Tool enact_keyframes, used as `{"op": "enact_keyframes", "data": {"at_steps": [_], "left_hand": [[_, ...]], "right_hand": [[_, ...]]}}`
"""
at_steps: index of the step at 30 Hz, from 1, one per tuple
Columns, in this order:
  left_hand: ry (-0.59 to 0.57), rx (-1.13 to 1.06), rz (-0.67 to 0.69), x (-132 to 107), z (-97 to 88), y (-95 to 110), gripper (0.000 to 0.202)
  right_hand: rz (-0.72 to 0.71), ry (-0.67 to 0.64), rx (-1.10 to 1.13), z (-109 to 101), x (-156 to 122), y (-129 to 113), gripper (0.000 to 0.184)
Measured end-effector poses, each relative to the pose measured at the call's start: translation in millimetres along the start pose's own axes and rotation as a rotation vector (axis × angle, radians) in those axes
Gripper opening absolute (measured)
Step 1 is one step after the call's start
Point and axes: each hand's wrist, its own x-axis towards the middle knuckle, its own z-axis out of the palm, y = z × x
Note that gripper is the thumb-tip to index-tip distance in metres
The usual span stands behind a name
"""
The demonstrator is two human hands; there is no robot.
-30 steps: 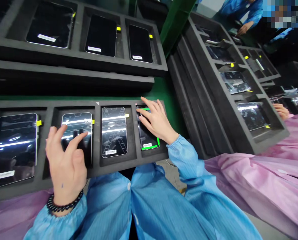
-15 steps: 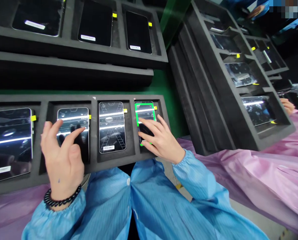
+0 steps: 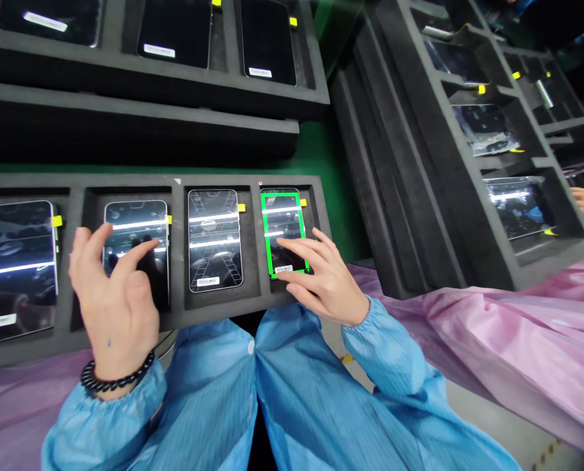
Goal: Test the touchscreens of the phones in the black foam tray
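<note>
Four phones (image 3: 282,229) lie in a dark foam tray (image 3: 176,180) — the right hand (image 3: 321,275), loosely open, rests on the green-framed end phone, holding nothing; the open left hand (image 3: 112,288) spreads over the second. More foam trays (image 3: 409,163) stand beyond, on a green surface (image 3: 321,147).

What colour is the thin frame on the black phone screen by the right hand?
Bright green, a thin rectangular frame, seen best in the head view.
</note>
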Motion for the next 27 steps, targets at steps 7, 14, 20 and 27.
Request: {"op": "enact_keyframes", "data": {"at_steps": [7, 14, 20, 27], "left_hand": [[-0.004, 0.017, 0.001, 1.0, -0.1, 0.5, 0.063], [-0.013, 0.026, -0.003, 1.3, 0.8, 2.3, 0.063], [-0.010, 0.032, -0.003, 1.1, -0.5, 3.1, 0.065], [-0.030, 0.039, -0.001, 0.6, -1.0, 2.2, 0.065]], "right_hand": [[-0.029, -0.054, -0.004, 10.3, -3.7, 1.9, 0.026], [-0.073, -0.062, 0.021, 9.5, -8.1, 7.4, 0.029], [0.038, 0.060, -0.054, -7.6, -23.0, 17.1, 0.029], [0.135, 0.097, -0.174, -7.6, -45.0, 16.9, 0.029]]}}
